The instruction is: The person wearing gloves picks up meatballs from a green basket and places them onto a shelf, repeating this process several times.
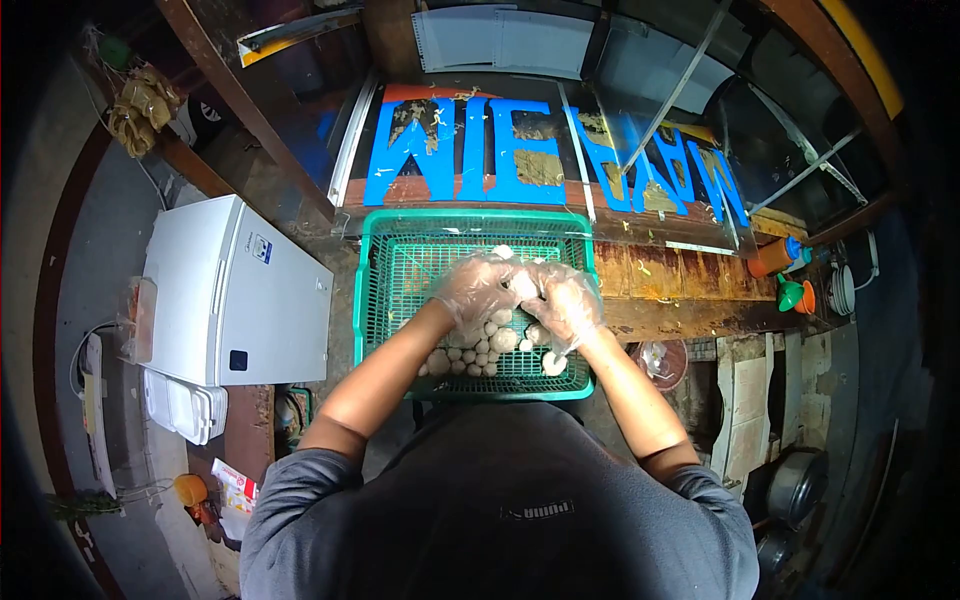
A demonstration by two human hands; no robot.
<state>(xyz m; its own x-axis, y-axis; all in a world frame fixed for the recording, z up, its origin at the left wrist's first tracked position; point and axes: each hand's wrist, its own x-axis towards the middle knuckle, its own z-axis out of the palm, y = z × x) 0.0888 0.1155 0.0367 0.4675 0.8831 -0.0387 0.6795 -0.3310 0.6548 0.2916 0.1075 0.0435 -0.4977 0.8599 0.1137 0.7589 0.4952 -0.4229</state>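
Note:
Both my hands wear clear plastic gloves and meet above a green plastic basket. My left hand is closed, its fingertips at a whitish meatball between the two hands. From the other side my right hand pinches the same meatball; the gloves partly hide it. Below them, several greyish meatballs of small and larger size lie on the basket's mesh floor, mostly in its near half. One larger meatball lies under my right wrist, and another white one shows just beyond my hands.
A white chest freezer stands to the left, with white foam boxes near it. Behind the basket is a glass case with blue lettering. At right are a wooden bench, an orange bottle, funnels and a metal pot.

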